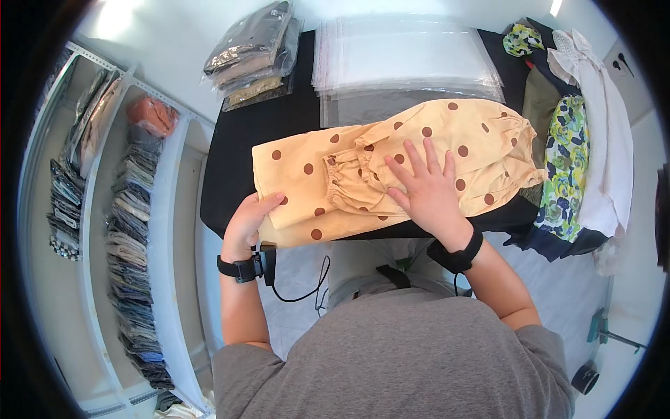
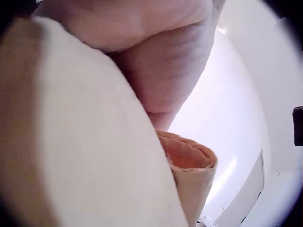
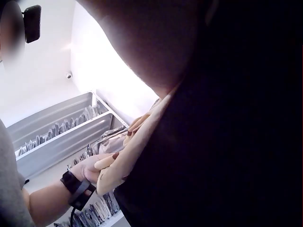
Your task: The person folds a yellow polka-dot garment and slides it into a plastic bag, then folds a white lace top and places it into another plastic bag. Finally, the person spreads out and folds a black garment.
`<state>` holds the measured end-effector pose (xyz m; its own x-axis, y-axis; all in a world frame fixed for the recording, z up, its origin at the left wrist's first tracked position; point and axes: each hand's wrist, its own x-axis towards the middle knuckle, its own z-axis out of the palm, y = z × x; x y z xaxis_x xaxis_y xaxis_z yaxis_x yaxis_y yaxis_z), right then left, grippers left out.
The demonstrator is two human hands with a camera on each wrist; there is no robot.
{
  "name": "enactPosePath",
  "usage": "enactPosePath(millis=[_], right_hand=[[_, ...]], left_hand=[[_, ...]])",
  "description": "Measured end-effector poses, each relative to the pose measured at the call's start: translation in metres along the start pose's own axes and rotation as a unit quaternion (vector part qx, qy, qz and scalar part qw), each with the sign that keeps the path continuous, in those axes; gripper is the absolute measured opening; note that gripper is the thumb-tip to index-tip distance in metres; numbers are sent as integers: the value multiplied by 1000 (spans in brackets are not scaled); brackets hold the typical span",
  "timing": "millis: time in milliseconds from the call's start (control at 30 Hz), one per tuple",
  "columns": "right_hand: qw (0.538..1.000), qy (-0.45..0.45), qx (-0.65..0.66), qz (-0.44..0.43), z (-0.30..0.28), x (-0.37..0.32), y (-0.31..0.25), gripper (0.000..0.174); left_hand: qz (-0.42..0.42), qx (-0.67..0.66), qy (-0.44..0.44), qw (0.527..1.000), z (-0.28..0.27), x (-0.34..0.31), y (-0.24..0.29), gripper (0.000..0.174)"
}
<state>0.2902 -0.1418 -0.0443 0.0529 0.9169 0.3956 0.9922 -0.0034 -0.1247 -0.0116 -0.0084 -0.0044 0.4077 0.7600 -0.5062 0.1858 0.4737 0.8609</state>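
A light yellow dress with brown polka dots (image 1: 377, 153), folded lengthwise, lies across the black-covered table. Its gathered, elastic-cuffed sleeves (image 1: 342, 185) are laid over the middle. At its left end my left hand (image 1: 246, 220) grips the edge, thumb on top and fingers hidden underneath. My right hand (image 1: 429, 192) rests palm down on the upper part, fingers spread. The left wrist view shows the pale cloth (image 2: 104, 142) filling the near side, with a folded edge (image 2: 194, 175) below the hand. In the right wrist view the dress (image 3: 135, 146) hangs slightly over the table's edge.
Clear plastic bags (image 1: 405, 56) lie stacked at the back, left of them a pile of bagged garments (image 1: 251, 52). On the right lie a floral garment (image 1: 565, 167) and a white one (image 1: 604, 146). Shelves (image 1: 181, 251) with bagged clothes stand at the left.
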Motion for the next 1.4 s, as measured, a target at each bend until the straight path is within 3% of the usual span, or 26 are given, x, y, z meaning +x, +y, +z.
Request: enactPosePath(millis=[133,233,300,367,567,700,733,767,800,833,867,900,967,1033,1067,1100,1167,1200,1267,1300,1367,1400], right_hand=[[1000,-2,-6,2,-2,1,-3,49],[999,-24,9,33,-7,3,-17,50],[997,-30,67,-17,-6,5,-27,51],[998,-28,49,-25,1,2,-29,52],[997,-49,46,-33,3,-1,-26,54],[995,-87,-8,-55,12,-10,-22,50],[967,8,252,-36,10,-10,-19,46],[967,11,251,-35,8,-8,-19,46],[895,14,446,21,5,-7,-22,46],[780,17,621,76,3,-8,-24,46],[912,18,410,-13,21,-12,-22,47],[912,20,410,-13,18,-12,-20,47],[930,1,368,-6,11,-13,-17,47],[911,18,413,13,10,-6,-14,44],[888,29,459,29,10,-6,-14,41],[886,31,461,31,10,-5,-15,41],[919,72,387,-14,10,-4,-15,44],[919,70,388,-12,10,-4,-15,44],[962,96,252,-35,10,-9,-14,48],[963,90,252,-33,3,-14,-14,48],[952,-129,278,7,-24,-28,-11,55],[951,-137,275,8,-34,-38,-6,55]], left_hand=[[15,-35,-15,999,1,-13,6,29],[86,-100,-16,991,20,-27,21,35],[161,-179,-64,969,44,-39,39,40],[167,-193,-88,963,65,-42,53,42],[163,-140,-154,964,141,-19,85,38],[122,5,-196,973,206,20,74,34],[124,7,-198,972,217,30,65,34],[106,13,-233,967,226,39,57,35],[89,18,-266,960,233,41,55,36],[90,20,-267,959,237,42,54,36],[37,82,-252,963,239,41,52,38],[-16,144,-236,961,241,39,51,41],[6,136,-269,954,224,41,42,45],[225,252,-266,903,203,41,40,47],[288,317,-252,868,189,37,42,47],[286,320,-254,867,178,37,40,47],[482,470,-197,712,162,38,32,51],[481,470,-197,714,161,34,28,51],[454,581,-163,655,163,27,20,53],[451,578,-166,659,166,26,16,53],[443,624,-123,631,175,26,7,54],[442,619,-125,638,178,26,3,54]])
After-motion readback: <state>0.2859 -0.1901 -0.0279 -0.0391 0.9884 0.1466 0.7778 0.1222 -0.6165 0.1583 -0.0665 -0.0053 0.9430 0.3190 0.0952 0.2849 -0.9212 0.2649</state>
